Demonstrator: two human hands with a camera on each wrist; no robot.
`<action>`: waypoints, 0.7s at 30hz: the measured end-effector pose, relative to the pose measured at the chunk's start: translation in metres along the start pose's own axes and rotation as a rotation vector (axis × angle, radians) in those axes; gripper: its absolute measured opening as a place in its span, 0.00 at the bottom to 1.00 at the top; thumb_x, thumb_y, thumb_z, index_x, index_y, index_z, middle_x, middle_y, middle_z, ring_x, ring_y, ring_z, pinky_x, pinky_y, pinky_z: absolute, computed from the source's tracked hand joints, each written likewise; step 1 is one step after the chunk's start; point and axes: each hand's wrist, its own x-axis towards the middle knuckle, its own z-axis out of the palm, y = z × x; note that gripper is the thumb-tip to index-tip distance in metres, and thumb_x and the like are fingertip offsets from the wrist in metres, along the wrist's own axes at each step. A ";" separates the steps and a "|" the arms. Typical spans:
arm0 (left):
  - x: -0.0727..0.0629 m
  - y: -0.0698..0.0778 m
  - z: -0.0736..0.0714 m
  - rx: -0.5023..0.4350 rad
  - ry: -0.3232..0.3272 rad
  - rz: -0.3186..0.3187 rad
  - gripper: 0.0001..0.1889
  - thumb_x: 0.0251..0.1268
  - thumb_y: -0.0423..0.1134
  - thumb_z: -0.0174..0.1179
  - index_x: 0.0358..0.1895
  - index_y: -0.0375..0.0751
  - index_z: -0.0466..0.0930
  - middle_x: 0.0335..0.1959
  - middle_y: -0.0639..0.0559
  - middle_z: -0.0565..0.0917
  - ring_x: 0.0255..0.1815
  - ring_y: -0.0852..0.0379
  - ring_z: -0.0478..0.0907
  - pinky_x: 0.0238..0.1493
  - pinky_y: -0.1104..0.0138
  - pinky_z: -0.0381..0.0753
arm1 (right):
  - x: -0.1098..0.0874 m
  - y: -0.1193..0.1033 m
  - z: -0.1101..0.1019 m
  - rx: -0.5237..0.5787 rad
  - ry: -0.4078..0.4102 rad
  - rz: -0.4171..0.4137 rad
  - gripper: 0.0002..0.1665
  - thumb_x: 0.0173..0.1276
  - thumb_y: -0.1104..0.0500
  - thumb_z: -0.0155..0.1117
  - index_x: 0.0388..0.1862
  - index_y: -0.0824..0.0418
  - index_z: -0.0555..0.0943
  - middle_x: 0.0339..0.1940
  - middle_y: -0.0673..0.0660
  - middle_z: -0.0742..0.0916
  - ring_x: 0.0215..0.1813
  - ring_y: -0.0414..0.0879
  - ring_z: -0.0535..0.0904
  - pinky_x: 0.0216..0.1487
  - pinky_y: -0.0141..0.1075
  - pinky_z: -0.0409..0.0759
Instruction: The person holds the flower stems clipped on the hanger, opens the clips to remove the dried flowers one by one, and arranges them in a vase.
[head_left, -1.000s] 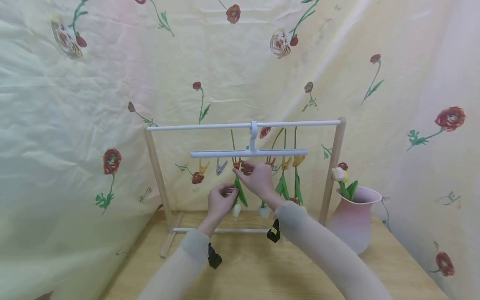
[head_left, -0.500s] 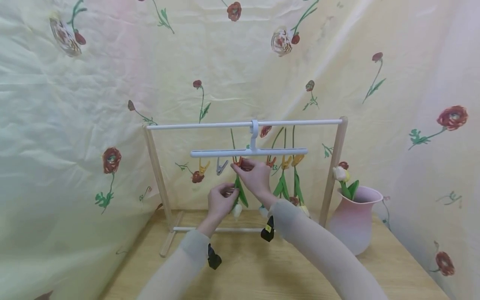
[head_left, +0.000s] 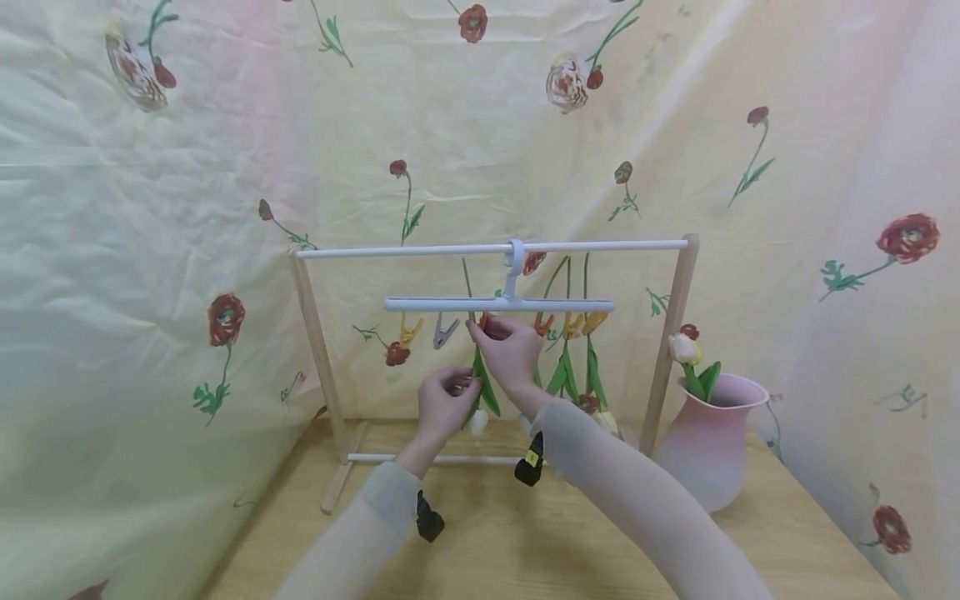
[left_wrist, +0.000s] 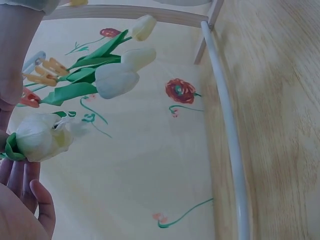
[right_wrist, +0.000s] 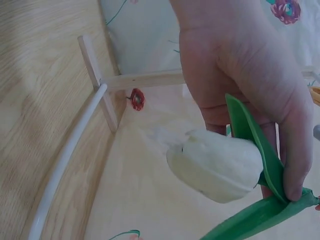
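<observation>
An artificial white tulip [head_left: 477, 422] hangs head down under the pale blue hanger [head_left: 442, 306]. My left hand [head_left: 446, 406] pinches its stem low, beside a green leaf [head_left: 487, 390]; in the right wrist view the thumb [right_wrist: 296, 175] presses at the leaf base. Higher up, my right hand [head_left: 512, 354] grips a red-orange clip [head_left: 484, 320] under the hanger, and its fingers cover much of that clip. The bare stem end rises behind the hanger. In the left wrist view the white bloom [left_wrist: 42, 139] lies just beyond the left fingers.
A yellow clip [head_left: 409, 333] and a grey clip [head_left: 445, 335] hang without flowers at left. Clips at right, including an orange one [head_left: 595, 322], hold more upside-down tulips. The wooden rack [head_left: 678, 308] stands on the table [head_left: 480, 533]. A pink vase [head_left: 708, 454] with tulips stands right.
My right hand has shifted slightly left, and its fingers now cover more of the red-orange clip. The left hand stays at the stem; the white tulip has barely moved.
</observation>
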 end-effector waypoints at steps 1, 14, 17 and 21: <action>0.000 0.000 0.000 -0.002 0.000 -0.002 0.07 0.68 0.34 0.71 0.45 0.36 0.90 0.39 0.41 0.93 0.32 0.61 0.85 0.35 0.74 0.84 | 0.000 0.000 0.000 0.001 0.000 -0.003 0.15 0.68 0.51 0.79 0.46 0.60 0.93 0.41 0.59 0.95 0.43 0.50 0.94 0.44 0.39 0.92; -0.002 0.000 0.001 -0.022 0.001 0.008 0.07 0.68 0.33 0.71 0.45 0.37 0.91 0.39 0.41 0.93 0.33 0.58 0.87 0.35 0.75 0.84 | 0.002 -0.002 -0.004 -0.011 -0.021 -0.017 0.15 0.69 0.53 0.77 0.47 0.62 0.93 0.39 0.60 0.95 0.41 0.51 0.94 0.40 0.36 0.91; -0.002 -0.002 0.002 -0.026 -0.001 0.002 0.07 0.68 0.34 0.71 0.45 0.37 0.91 0.39 0.41 0.93 0.33 0.58 0.87 0.36 0.74 0.84 | 0.002 -0.002 -0.004 -0.018 -0.020 -0.022 0.14 0.69 0.53 0.78 0.47 0.62 0.93 0.39 0.60 0.95 0.41 0.52 0.94 0.40 0.37 0.91; -0.004 -0.006 0.002 -0.041 -0.011 -0.016 0.06 0.68 0.35 0.71 0.45 0.39 0.91 0.39 0.43 0.93 0.32 0.61 0.86 0.35 0.74 0.84 | 0.002 0.001 -0.004 -0.038 -0.017 -0.018 0.13 0.69 0.53 0.78 0.46 0.60 0.93 0.38 0.59 0.95 0.41 0.50 0.94 0.40 0.37 0.91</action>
